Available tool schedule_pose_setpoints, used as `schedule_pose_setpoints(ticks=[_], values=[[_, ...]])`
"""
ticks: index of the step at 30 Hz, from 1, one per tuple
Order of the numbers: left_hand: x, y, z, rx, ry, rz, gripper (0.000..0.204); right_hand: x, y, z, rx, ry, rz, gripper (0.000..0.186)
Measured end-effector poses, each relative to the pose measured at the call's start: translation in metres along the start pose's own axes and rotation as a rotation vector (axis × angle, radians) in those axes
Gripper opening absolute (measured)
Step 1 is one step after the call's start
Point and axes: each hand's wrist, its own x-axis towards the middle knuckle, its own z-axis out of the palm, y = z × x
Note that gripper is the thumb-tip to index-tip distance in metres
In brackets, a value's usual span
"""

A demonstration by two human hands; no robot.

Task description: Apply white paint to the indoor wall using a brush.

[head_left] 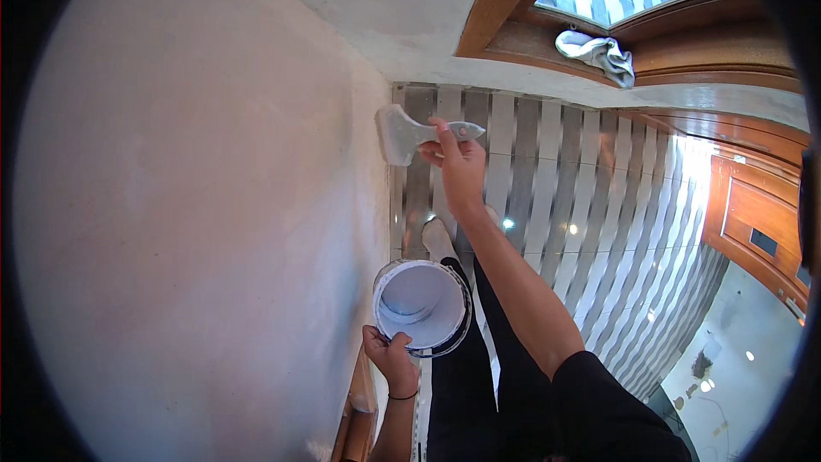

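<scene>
My right hand point(456, 158) is closed round the pale handle of a wide flat paintbrush point(398, 134). The brush head, coated whitish, is at the left wall point(214, 205), close to the corner; whether it touches the plaster I cannot tell. Lower down, my left hand point(393, 361) grips the near rim of a white paint bucket point(428, 295), thumb over the edge. The bucket is tilted so its inside shows, with pale paint on its walls and some at the bottom. A dark band is round my left wrist.
A wooden window frame point(530, 34) rises at the far right, with a crumpled whitish cloth point(599, 56) on its sill. Striped grey tiles point(547, 180) cover the floor under my feet. A wooden door point(753, 214) is at right; a wooden frame point(359, 402) shows at lower left.
</scene>
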Motion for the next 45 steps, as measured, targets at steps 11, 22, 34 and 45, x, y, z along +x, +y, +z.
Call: schedule_pose_setpoints(ticks=[11, 22, 34, 45], values=[[-0.006, -0.002, 0.001, 0.008, 0.003, -0.028, 0.032, 0.016, 0.023, 0.05, -0.087, -0.078, 0.194, 0.025], [-0.008, 0.003, 0.002, -0.014, 0.039, -0.001, 0.035, -0.043, -0.123, 0.089, -0.082, -0.364, 0.128, 0.029], [-0.015, 0.013, 0.008, -0.042, -0.012, -0.018, 0.035, -0.033, -0.086, 0.064, 0.439, -0.604, 0.26, 0.031], [-0.008, 0.004, 0.0, -0.036, 0.031, -0.021, 0.035, 0.016, 0.022, 0.017, 0.013, -0.318, 0.348, 0.03]])
